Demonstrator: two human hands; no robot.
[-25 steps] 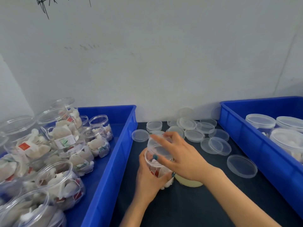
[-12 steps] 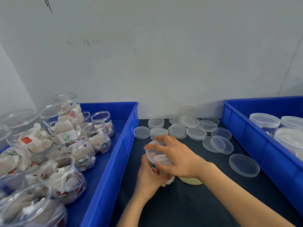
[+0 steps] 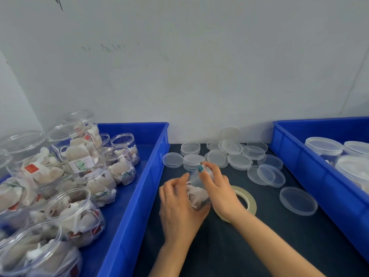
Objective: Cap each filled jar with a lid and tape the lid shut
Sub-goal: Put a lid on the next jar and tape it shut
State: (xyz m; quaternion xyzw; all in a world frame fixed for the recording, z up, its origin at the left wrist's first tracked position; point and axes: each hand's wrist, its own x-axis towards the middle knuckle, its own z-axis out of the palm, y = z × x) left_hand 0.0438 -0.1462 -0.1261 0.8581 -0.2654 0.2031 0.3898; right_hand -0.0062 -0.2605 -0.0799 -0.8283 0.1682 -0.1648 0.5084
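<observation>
Clear, glossy plastic on the jar (image 3: 194,177) at the middle of the desk (image 3: 219,256), and through its wall the tea bags (image 3: 197,194) look like soft, matt, fibrous paper with thin string. The loose lids (image 3: 239,161) towards the desk's far edge are the same smooth see-through plastic, catching pale glints, while the left bin (image 3: 139,196) and right bin (image 3: 299,156) are hard blue moulded plastic with a light sheen. The desk top itself is dark, matt and cloth-like, the tape roll (image 3: 247,198) pale and dull-finished, and the wall (image 3: 199,76) flat matt paint, lightly scuffed.
</observation>
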